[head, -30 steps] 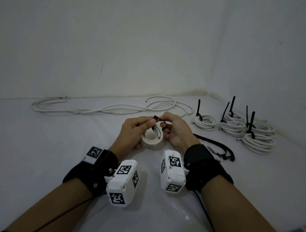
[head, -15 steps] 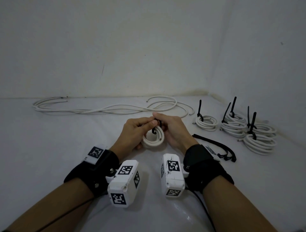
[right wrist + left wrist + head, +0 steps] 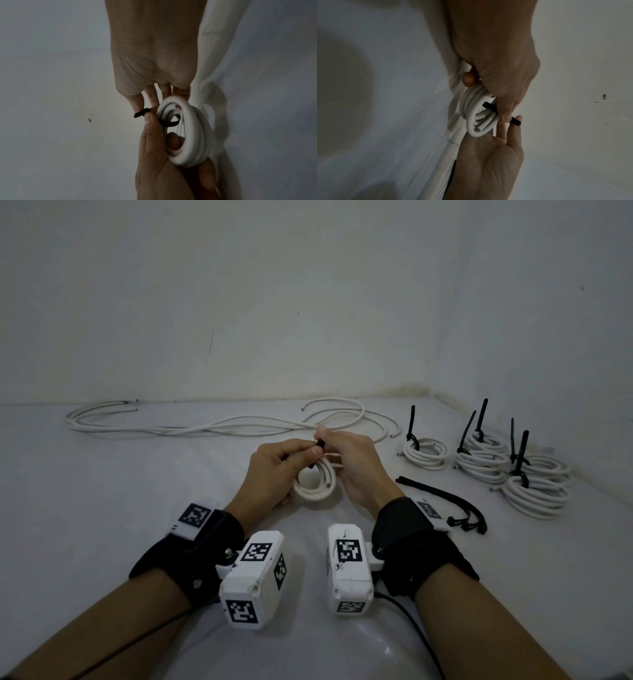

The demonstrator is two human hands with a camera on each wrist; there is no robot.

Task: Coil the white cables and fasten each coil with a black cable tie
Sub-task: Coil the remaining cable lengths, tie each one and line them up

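Tie end now drawn up; both hands (image 3: 274, 463) (image 3: 356, 460) pinch tie (image 3: 320, 444) on coil (image 3: 315, 484).

I see a plain off-white back wall (image 3: 308, 302) beyond the fingers, bearing one thin dark scratch (image 3: 211, 341). To the right of the fingers a side wall (image 3: 548, 302) joins it at a corner (image 3: 442, 337). Beneath the fingers lies a white surface (image 3: 102, 491). Lighting is dim and even; the seam (image 3: 404, 392) shows yellowish staining.
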